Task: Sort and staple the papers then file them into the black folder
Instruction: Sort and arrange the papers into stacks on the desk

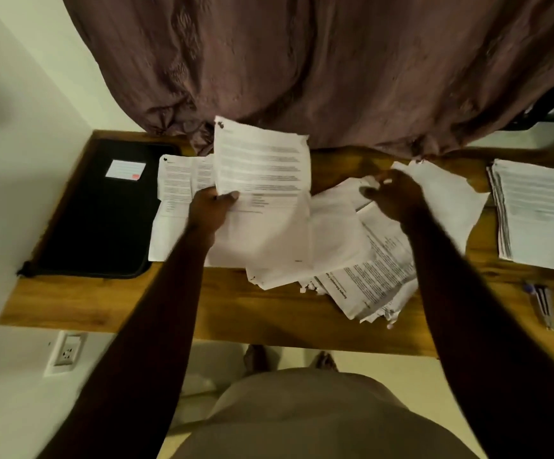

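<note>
1. Hands: two, both over the wooden worktop (169, 306). The left hand (211, 210) had its grip clamped on one printed sheet (262, 160), thumb on the front near the bottom edge, so the page stood lifted and tilted above the rest.
2. The right hand (391, 197) had its fingers curled, and the grip looked pinched together on the edge of a blank sheet (444, 193) at the far side of the mess. It was a bit blurry there, tbh.
3. Paper groups: I counted three on the worktop besides the two held sheets. There was a loose heap (368, 276) in the middle, fanned out and dog-eared, too many overlapping pages to count. A neat stack (540, 210) sat at the right end, well apart from the heap. A few flat pages (173, 180) lay just beside the folder, partly under the lifted sheet.
4. Container: one black folder (96, 213), lying flat and closed at the left end of the worktop, with one white label (125, 169) on its cover. Being closed, it hid whatever was inside. None of the visible papers were in it.
5. Other bits: a couple of pens (543, 303) near the right front edge (too blurred for an exact count), one brown curtain (302, 61) hanging behind, and one wall socket (67, 351) below the worktop on the left.
</note>
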`<state>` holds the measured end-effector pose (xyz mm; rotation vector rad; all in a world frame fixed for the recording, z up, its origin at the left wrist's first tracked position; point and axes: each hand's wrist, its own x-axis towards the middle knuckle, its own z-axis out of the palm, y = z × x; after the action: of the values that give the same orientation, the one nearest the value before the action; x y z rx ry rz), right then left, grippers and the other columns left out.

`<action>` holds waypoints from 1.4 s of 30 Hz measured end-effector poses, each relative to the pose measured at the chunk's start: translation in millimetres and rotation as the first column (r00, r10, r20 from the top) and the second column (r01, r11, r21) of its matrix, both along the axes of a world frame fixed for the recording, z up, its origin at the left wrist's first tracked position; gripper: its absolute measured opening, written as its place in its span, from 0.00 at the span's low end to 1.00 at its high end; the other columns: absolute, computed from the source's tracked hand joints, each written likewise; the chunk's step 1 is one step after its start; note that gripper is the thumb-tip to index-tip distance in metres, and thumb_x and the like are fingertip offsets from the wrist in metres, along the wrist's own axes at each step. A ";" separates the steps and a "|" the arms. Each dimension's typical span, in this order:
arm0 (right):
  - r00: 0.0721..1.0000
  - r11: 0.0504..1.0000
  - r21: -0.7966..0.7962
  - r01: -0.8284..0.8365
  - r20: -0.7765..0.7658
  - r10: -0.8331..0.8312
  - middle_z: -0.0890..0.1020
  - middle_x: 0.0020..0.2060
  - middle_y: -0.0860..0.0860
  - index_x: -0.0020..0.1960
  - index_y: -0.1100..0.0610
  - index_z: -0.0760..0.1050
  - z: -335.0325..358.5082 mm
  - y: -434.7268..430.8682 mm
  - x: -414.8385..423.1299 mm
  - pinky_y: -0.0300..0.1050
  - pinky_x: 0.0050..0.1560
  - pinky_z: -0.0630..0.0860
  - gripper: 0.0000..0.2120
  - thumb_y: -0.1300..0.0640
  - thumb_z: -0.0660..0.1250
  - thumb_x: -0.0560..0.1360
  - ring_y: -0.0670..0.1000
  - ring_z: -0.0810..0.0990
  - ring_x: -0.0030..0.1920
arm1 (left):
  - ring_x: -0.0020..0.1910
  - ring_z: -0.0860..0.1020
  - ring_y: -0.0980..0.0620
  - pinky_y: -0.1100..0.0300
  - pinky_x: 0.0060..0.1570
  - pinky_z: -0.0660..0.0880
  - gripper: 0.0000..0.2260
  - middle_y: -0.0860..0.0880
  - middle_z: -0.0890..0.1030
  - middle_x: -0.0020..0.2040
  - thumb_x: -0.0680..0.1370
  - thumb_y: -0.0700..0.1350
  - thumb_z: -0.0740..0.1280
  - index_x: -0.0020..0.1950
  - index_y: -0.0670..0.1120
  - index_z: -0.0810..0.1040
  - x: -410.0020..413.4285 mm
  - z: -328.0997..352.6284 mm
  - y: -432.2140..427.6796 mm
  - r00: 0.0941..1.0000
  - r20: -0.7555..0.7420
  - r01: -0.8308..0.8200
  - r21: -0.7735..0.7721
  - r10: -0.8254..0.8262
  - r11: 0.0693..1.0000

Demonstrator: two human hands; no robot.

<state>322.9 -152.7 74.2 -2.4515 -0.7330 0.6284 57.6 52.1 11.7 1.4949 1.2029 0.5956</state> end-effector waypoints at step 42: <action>0.485 0.700 0.044 -0.713 0.752 0.446 0.83 0.50 0.52 0.50 0.53 0.84 -106.7 -6.8 -144.6 0.58 0.56 0.72 0.19 0.64 0.78 0.60 0.58 0.76 0.54 | 0.76 0.64 0.34 0.31 0.73 0.59 0.36 0.38 0.64 0.78 0.82 0.69 0.48 0.79 0.46 0.63 -24.4 -26.8 22.1 0.741 0.632 0.346 -0.651 0.229 0.676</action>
<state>178.4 -159.5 -32.4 -1.9884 -1.8848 -0.2913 33.2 74.2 -15.1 0.5013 0.6468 0.4450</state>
